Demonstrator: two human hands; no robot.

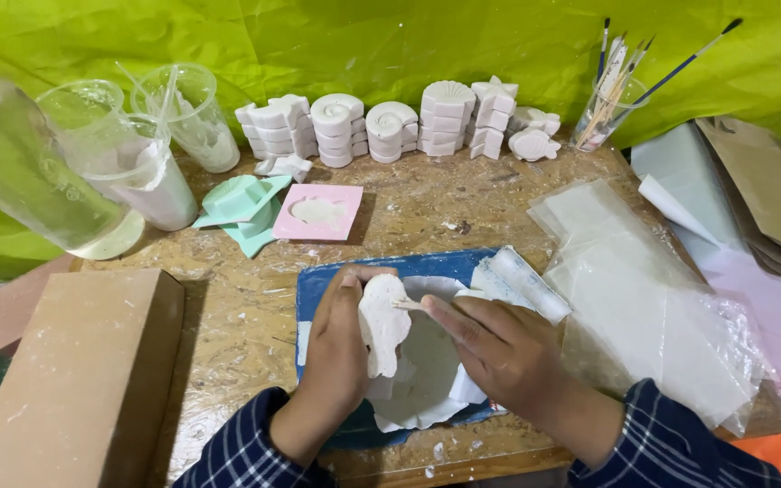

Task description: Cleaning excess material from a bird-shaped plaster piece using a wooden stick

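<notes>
Hands: left hand (336, 348) grips cast (382, 323) by its edge; right hand (499, 348) pinches thin stick (411, 305) against it.
Location: above blue tray (318, 282) on tabletop (237, 316).
Handling: likely light, stiff, brittle; support by thick edges.
Appearance: white, matte, fish-shaped plaster.

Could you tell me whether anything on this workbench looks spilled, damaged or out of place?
Only small things: white crumbs lie scattered on the table's front edge below the blue tray, and the teal moulds sit in a skewed pile. The plaster stacks stand tidy.
</notes>
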